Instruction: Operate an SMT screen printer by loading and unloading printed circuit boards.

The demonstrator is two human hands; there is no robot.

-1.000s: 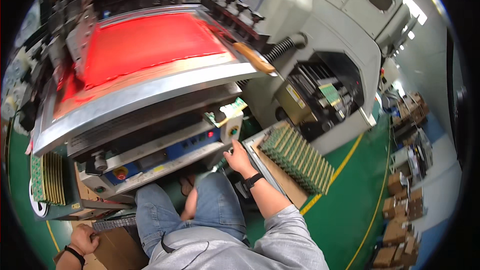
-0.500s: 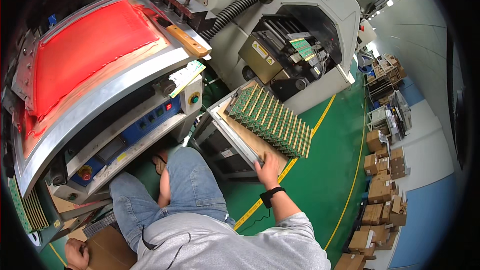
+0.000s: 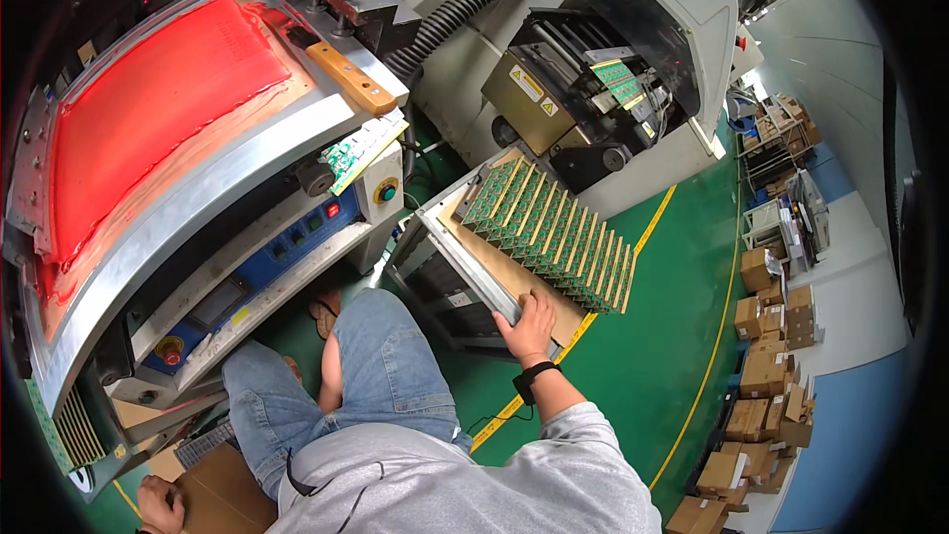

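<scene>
My right hand rests with its fingers apart on the near corner of a wooden board, its thumb against the stand's grey metal rail. Right beside it on the board stands a row of green circuit boards, leaning in a long stack with tan strips between them. At the lower left my left hand lies with loosely bent fingers against the edge of a brown cardboard piece. Nothing shows in either hand.
On the left, a printing machine carries a metal-framed screen spread with red paste. A wooden-handled spatula and a circuit board lie at its right corner. Another machine stands ahead. Cardboard boxes line the right wall.
The whole view has shifted slightly, so the stand and boards appear a little farther right. My right hand stays at the board's corner and my left hand by the cardboard.
</scene>
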